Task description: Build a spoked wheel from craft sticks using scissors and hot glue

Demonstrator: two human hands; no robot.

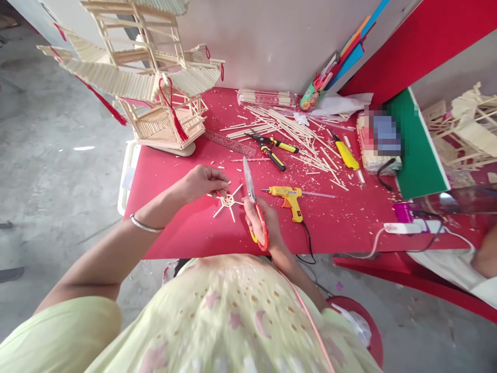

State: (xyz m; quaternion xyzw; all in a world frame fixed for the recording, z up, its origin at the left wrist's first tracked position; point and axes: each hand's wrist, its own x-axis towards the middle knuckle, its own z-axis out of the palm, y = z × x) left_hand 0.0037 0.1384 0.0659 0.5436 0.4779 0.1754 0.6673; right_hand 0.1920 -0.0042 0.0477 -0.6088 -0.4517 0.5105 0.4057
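Note:
My left hand point(204, 182) pinches one spoke of a small star-shaped piece made of thin wooden sticks point(228, 202), held just above the red table point(186, 233). My right hand point(261, 220) grips the red and yellow handles of a pair of scissors point(253, 202). The blades are closed and point up and away, right beside the stick piece. A metal bangle sits on my left wrist.
A yellow glue gun point(288, 197) lies right of the scissors, its cord running off the table. Pliers point(271, 147), a ruler point(229, 143), a yellow cutter point(347, 154) and several loose sticks point(295, 132) lie behind. A tall stick-built model point(155, 88) stands back left.

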